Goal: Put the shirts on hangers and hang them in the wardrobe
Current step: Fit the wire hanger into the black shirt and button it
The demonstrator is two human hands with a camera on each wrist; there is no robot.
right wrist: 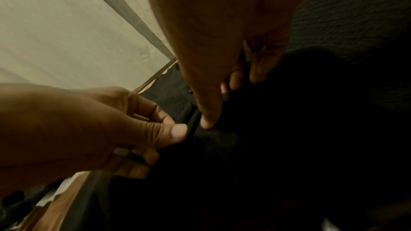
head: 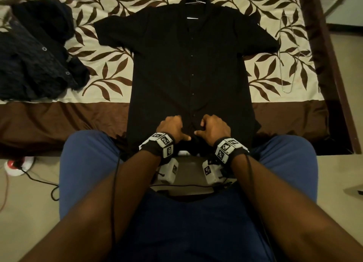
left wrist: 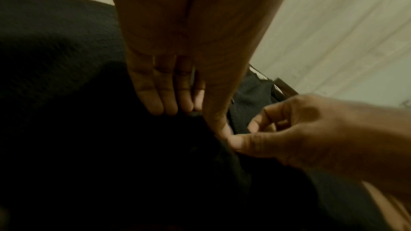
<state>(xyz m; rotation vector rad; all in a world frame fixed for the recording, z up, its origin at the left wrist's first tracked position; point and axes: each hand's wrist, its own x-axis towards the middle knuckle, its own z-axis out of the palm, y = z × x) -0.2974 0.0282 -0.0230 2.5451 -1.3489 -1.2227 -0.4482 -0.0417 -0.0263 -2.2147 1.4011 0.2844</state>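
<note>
Black shirt [head: 188,71] lies flat, front up, on the bed [head: 82,112], collar far from the person, hem at the near edge; wire hanger [head: 196,1] sits inside the collar, hook poking out. Both hands at the bottom of the button strip: left hand [head: 172,127] pinches the left edge, right hand [head: 213,127] pinches the right edge, thumbs nearly touching. Dark shirts [head: 37,51] heaped at far left. Spare wire hangers [head: 290,53] lie to the right.
</note>
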